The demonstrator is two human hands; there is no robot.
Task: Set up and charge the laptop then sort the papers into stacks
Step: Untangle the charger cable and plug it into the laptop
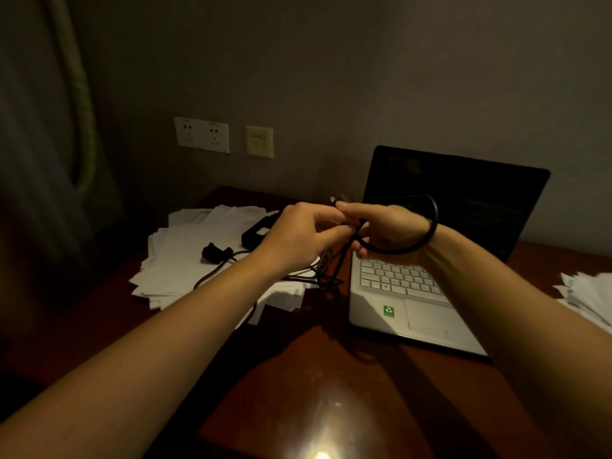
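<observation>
A silver laptop [420,303] stands open on the dark wooden table [318,376], its screen black. Above its left edge both hands meet on a black charger cable [427,241]. My left hand [298,236] pinches the cable where it hangs down. My right hand [381,226] grips it near the plug end, and a loop of cable runs round that wrist. The black power brick [256,231] and a black plug [215,253] lie on a messy pile of white papers [185,260] at the left.
A white double wall socket [202,134] and a yellowish wall plate [259,141] sit on the wall behind the table. A second pile of papers [589,299] lies at the right edge. A dark curtain hangs at the far left.
</observation>
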